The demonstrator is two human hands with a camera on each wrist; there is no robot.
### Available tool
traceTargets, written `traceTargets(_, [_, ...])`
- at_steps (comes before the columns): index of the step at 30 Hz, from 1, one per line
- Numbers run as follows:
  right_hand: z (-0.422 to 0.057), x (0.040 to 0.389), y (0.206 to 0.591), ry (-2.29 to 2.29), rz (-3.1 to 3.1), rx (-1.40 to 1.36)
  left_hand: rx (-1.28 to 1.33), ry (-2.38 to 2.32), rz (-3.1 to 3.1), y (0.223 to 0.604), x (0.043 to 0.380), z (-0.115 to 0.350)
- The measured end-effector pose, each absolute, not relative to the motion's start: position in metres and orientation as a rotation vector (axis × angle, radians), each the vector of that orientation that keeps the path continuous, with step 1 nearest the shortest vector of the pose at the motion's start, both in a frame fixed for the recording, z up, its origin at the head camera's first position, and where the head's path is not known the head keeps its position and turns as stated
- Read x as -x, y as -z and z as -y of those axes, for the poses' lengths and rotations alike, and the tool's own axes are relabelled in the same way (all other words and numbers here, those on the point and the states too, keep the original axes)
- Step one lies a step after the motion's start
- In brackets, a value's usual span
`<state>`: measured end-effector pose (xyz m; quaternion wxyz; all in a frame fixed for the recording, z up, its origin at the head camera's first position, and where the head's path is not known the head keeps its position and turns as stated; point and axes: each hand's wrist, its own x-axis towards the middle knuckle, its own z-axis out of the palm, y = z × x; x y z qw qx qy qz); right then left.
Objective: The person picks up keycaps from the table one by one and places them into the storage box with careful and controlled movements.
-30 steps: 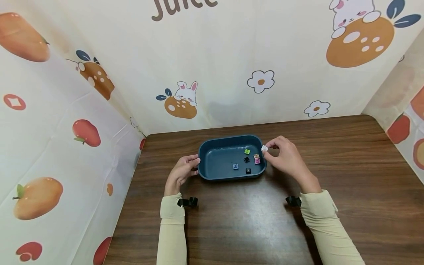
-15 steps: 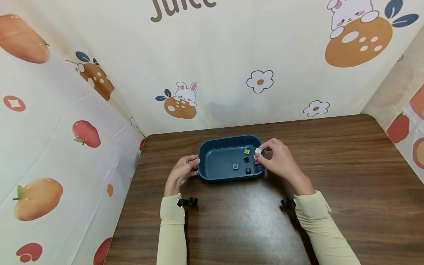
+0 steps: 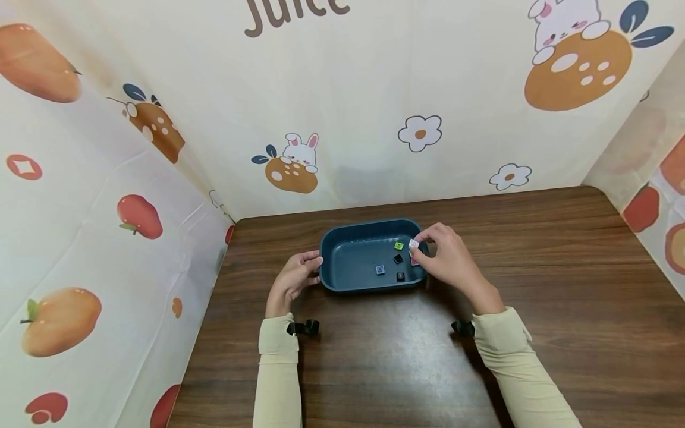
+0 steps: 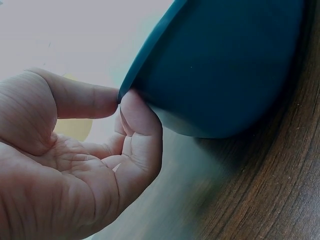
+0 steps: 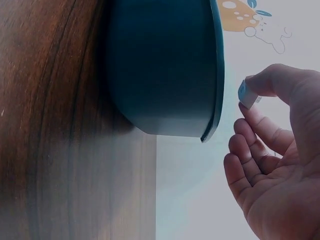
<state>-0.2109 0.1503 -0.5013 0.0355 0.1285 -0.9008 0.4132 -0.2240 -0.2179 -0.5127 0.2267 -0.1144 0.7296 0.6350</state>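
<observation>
A dark blue rectangular tray (image 3: 345, 252) with rounded corners stands on the wooden table. My left hand (image 3: 295, 276) pinches its left rim between thumb and fingers; the left wrist view shows the tray wall (image 4: 225, 65) beside that grip. Above the tray's right end, my right hand (image 3: 452, 258) pinches a small white cube-like block (image 3: 413, 244). Seen from the right wrist, the block (image 5: 250, 93) has a light blue face and sits between thumb and index fingertip, higher than the rim. Beneath that hand a pink block (image 3: 414, 261) is partly hidden.
Inside the tray's right half lie a green block (image 3: 398, 246), a blue block (image 3: 380, 270) and two black ones, including a front black block (image 3: 400, 277). The brown table (image 3: 374, 356) extends around the tray. A printed cloth (image 3: 364, 107) hangs behind.
My right hand has carried the white block leftward from beside the tray's right rim to over its inside, now covering the orange block. The left hand keeps its grip on the rim.
</observation>
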Motion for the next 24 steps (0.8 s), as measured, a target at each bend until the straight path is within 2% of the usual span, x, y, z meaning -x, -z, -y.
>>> traceTargets(24, [-0.1421, 0.2086, 0.5087, -1.236, 2.799, -0.452, 0.304, -1.758, -2.012, 0.5123, 0.2228, 0.2174])
